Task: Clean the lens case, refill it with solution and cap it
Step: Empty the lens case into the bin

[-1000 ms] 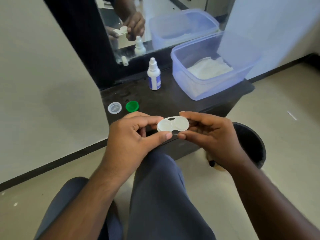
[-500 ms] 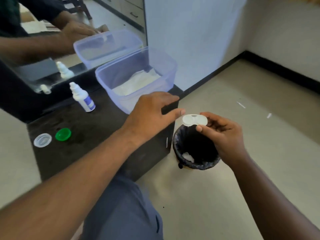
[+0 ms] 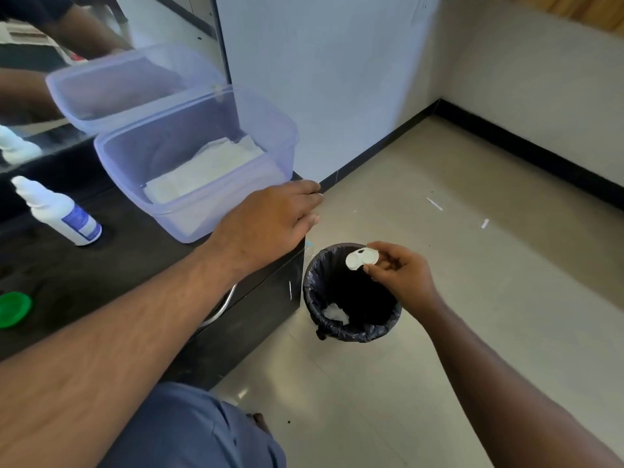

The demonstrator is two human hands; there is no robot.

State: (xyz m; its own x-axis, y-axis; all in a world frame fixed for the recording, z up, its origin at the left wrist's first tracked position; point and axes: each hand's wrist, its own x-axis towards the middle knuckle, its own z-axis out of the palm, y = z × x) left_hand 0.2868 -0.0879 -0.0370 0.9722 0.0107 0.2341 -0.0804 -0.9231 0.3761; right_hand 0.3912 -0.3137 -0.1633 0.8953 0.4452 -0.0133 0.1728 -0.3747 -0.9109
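The right hand [image 3: 401,271] is pinching the lens case [image 3: 362,258] between thumb and fingertips, holding it tilted over the open mouth of the black-lined bin [image 3: 351,295] that is standing on the floor at about four o'clock from the tabletop's corner. The case is showing pale and uncapped, with a small dark spot near its middle. A crumpled white scrap [image 3: 334,314] is lying inside the bin at its seven o'clock side.

The left hand [image 3: 270,221] is lying palm down with its fingers relaxed and fairly straight, holding nothing, resting over the corner of the dark tabletop [image 3: 101,275] just at four o'clock of the clear plastic tub [image 3: 189,211]; whether it is touching the tub's wall cannot be told. White tissues [image 3: 202,170] are lying in the tub's bottom.

The solution bottle [image 3: 57,212] is standing on the tabletop at nine o'clock from the tub, well apart from both hands. A green cap [image 3: 13,309] is sitting at the frame's left edge, at seven o'clock from the bottle. A mirror [image 3: 67,62] behind the tabletop is reflecting the tub and bottle.
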